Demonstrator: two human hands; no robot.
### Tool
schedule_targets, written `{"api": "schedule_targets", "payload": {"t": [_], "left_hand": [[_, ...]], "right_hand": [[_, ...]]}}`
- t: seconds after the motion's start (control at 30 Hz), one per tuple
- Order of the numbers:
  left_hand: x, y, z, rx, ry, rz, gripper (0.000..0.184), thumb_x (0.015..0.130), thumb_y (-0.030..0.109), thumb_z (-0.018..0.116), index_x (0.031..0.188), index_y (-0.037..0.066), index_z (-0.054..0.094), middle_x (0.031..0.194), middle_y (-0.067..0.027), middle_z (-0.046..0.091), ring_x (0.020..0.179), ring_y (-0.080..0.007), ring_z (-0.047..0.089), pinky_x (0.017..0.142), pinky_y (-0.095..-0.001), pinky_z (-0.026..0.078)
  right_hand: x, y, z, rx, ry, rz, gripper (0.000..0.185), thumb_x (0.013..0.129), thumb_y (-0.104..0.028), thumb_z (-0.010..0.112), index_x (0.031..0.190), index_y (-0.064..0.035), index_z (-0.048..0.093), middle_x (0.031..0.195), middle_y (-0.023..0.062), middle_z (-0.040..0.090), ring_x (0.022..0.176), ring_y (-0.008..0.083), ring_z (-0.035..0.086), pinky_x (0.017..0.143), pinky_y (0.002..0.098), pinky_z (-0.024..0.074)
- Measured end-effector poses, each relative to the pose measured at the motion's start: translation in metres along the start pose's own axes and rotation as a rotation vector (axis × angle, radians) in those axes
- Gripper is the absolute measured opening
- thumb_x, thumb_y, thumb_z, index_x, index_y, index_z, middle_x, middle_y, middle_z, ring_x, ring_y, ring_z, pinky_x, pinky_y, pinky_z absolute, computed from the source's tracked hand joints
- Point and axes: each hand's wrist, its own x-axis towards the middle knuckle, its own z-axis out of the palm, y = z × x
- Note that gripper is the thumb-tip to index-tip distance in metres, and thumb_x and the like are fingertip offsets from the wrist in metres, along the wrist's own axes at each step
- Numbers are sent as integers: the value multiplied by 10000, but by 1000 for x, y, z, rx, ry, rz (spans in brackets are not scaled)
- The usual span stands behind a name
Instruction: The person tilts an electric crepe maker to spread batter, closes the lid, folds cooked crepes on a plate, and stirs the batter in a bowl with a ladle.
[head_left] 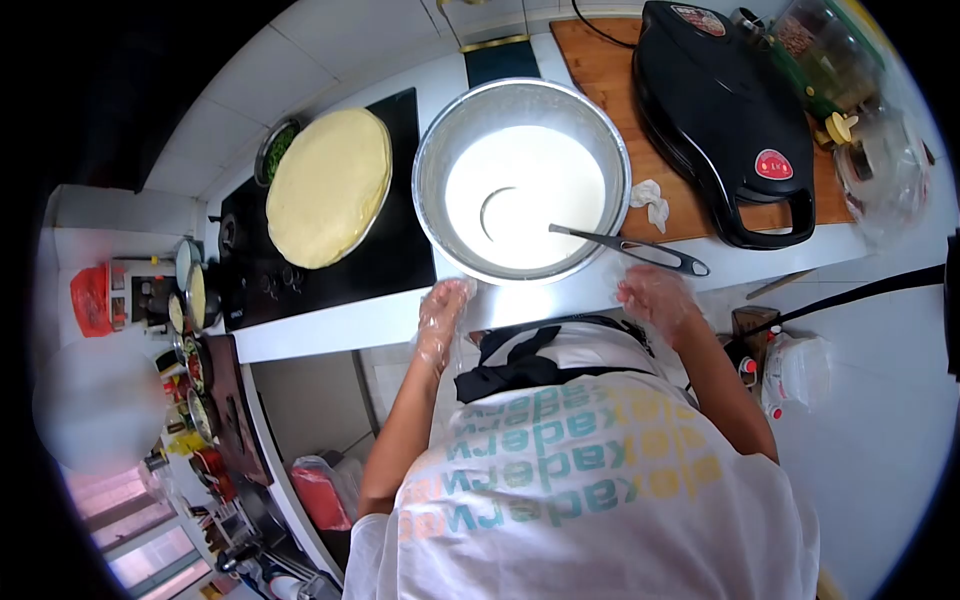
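Note:
A big metal bowl of white, batter-like liquid stands in front of me at the counter's edge. A ladle lies in it, its bowl mostly sunk and its handle sticking out over the right rim. Thin clear plastic gloves cover both my hands. My left hand, fingers curled together, is just below the bowl's front left rim with nothing visible in it. My right hand hangs below the ladle handle, apart from it, fingers curled in and slightly blurred; I see nothing held there.
Left of the bowl, a stack of pale yellow round pancakes lies over the black cooktop, beside a dish of chopped greens. At right, a closed black electric griddle and a crumpled tissue lie on a wooden board.

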Motion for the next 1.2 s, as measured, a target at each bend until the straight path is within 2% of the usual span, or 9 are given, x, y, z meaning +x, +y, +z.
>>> {"api": "schedule_targets", "payload": {"t": [0.27,0.37,0.53,0.7,0.8,0.87,0.97,1.0,1.2], "left_hand": [[-23,3,-16,4,60,108,165,848,99,562,709,79,474,727,35,501,708,-55,460,705,-199,396],[-39,3,-27,12,128,145,198,854,126,559,690,83,457,712,36,484,682,-53,429,690,-199,388],[-61,4,-40,150,136,222,251,867,162,538,657,62,443,658,34,459,655,-55,401,644,-216,375],[-67,26,-44,423,78,219,263,855,171,555,647,57,441,631,44,437,623,-51,372,578,-219,356],[-62,30,-44,432,24,310,303,831,180,582,620,58,403,580,49,369,574,-61,318,523,-235,320],[-43,11,-60,442,-13,380,337,820,197,597,595,56,390,545,20,350,541,-81,305,487,-256,300],[-38,6,-73,524,-59,394,356,810,225,618,593,54,393,530,5,344,527,-94,305,475,-265,300],[-43,12,-73,569,-76,398,356,810,231,617,592,53,400,531,3,352,526,-97,309,476,-270,302],[-42,-5,-87,567,-136,412,358,800,214,624,568,56,402,520,13,361,533,-87,329,475,-268,305]], "right_hand": [[-60,-22,-7,-396,-127,8,129,770,-133,554,761,-4,555,669,48,564,612,100,550,565,222,472],[-78,-31,-3,-412,-295,-327,144,759,-118,594,848,-22,533,695,57,551,595,138,555,551,245,472],[-116,-60,39,405,-528,-702,604,676,-308,714,1128,-17,438,823,50,551,617,116,516,574,225,460],[-132,-87,35,878,-588,-1224,1095,561,-491,751,1342,5,165,1038,85,480,779,152,485,679,278,423],[-155,-95,33,1048,-419,-1458,1160,534,-502,757,1348,31,124,1113,113,429,887,187,465,771,311,383],[-182,-109,50,1069,204,-1498,1184,496,-547,763,1316,59,161,1173,137,388,951,203,438,854,330,322],[-208,-107,48,1034,444,-1805,1150,483,-560,766,1273,71,219,1185,140,384,937,222,441,884,337,322],[-218,-102,44,1038,295,-2052,995,623,-562,680,1267,61,246,1185,140,400,1001,265,434,941,368,300],[-300,-88,56,741,433,-2574,879,655,-527,650,1213,44,283,1136,127,412,965,251,435,905,361,310]]}}
